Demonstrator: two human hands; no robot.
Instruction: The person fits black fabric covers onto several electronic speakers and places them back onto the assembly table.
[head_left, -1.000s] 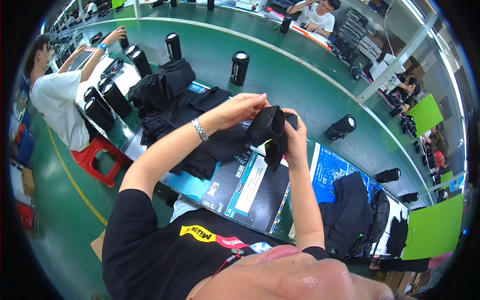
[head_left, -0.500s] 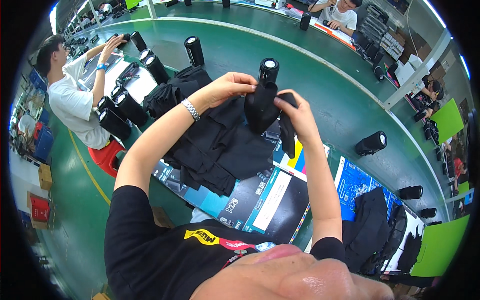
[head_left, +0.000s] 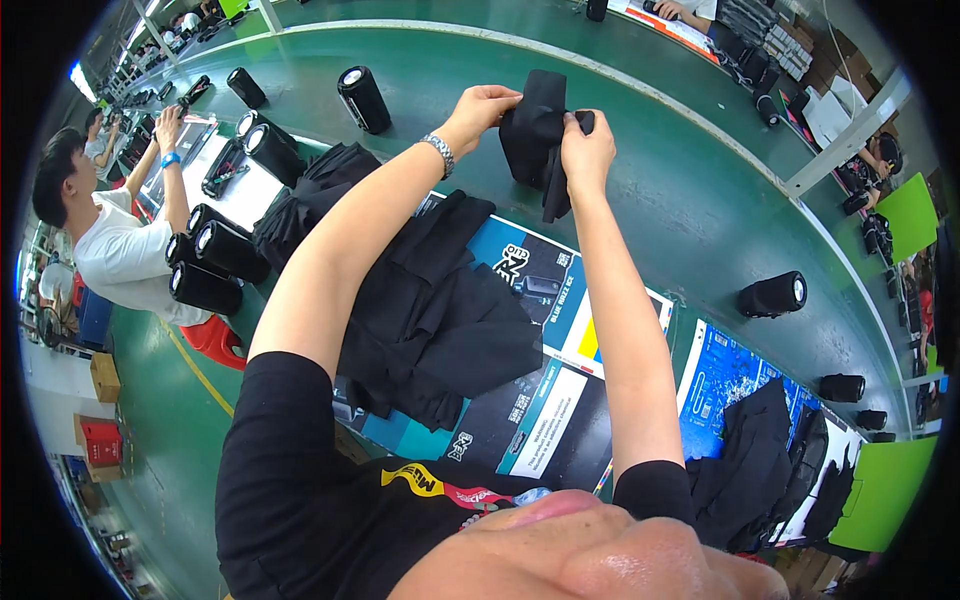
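Beyond the worktop's far edge (head_left: 682,328), left hand (head_left: 480,117) and right hand (head_left: 588,155) pinch cloth (head_left: 533,130), which uneven pulling could crease.

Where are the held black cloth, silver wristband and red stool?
Black cloth (head_left: 532,134), head view: middle of its front.
Silver wristband (head_left: 440,154), head view: middle of band.
Red stool (head_left: 214,341), head view: middle of visible part.

Right of the right hand (head_left: 587,155), the green surface (head_left: 680,215) gives open passage as far as a black cylinder (head_left: 773,295). Another cylinder (head_left: 363,100) stands in the way left of the left hand (head_left: 482,118); nearer the body, heaped black cloth (head_left: 440,320) obstructs a low path between the forearms.
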